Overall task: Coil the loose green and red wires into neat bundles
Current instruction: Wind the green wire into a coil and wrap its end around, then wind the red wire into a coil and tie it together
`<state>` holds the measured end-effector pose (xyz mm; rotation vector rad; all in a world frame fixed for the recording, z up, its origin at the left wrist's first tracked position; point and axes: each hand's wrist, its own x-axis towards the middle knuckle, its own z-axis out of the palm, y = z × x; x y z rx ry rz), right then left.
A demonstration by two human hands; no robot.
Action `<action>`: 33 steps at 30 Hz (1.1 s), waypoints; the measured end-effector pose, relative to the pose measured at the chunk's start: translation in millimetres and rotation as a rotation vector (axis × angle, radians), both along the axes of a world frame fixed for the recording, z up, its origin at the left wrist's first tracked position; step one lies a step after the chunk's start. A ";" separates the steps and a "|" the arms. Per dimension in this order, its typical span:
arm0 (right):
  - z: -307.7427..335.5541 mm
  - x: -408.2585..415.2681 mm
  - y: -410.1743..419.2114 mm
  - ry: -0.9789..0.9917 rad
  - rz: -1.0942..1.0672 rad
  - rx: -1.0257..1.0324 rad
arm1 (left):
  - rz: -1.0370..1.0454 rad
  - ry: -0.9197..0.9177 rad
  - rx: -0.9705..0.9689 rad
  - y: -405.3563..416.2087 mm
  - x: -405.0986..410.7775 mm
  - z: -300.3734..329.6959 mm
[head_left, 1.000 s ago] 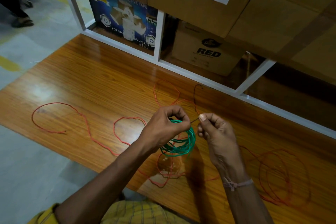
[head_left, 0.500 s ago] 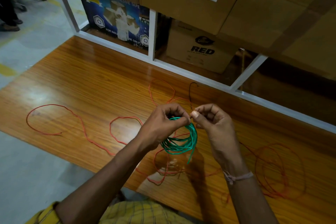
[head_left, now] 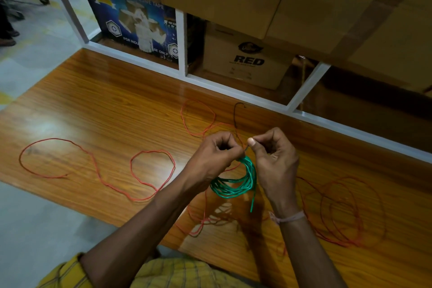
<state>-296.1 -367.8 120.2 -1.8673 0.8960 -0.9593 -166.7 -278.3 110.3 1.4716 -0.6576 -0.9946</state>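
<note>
1. The left hand [head_left: 216, 155] is pinching the top of the green wire coil [head_left: 236, 183], fingers curled around it.
2. The right hand [head_left: 273, 159] is pinching a thin wire end just beside it.
3. The coil is hanging below both grips, above the wooden table [head_left: 112, 105].
4. Loose red wire [head_left: 98, 170] is lying on the table.

The top of the green wire coil [head_left: 236, 184] vanishes between the left hand [head_left: 215, 159] and right hand [head_left: 274, 161], so the pinch itself (thumb against fingertip) cannot be made out. The upper cardboard boxes [head_left: 327, 7] are cut by the frame's top edge.
</note>
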 end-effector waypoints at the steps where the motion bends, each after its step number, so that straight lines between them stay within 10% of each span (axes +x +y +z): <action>1: -2.1 -0.9 -4.2 -0.001 0.008 0.033 | -0.010 0.024 -0.005 -2.0 0.5 -2.0; 7: -4.7 -22.2 -37.7 0.009 0.234 0.686 | -0.006 0.263 -0.030 -27.3 0.3 -17.5; 22: -81.2 7.8 -165.1 -0.045 -0.168 0.956 | 0.099 -0.044 0.138 -40.9 2.1 -43.2; 33: -70.9 -1.0 -68.0 0.078 0.011 0.510 | 0.122 -0.075 0.071 13.1 17.8 -45.8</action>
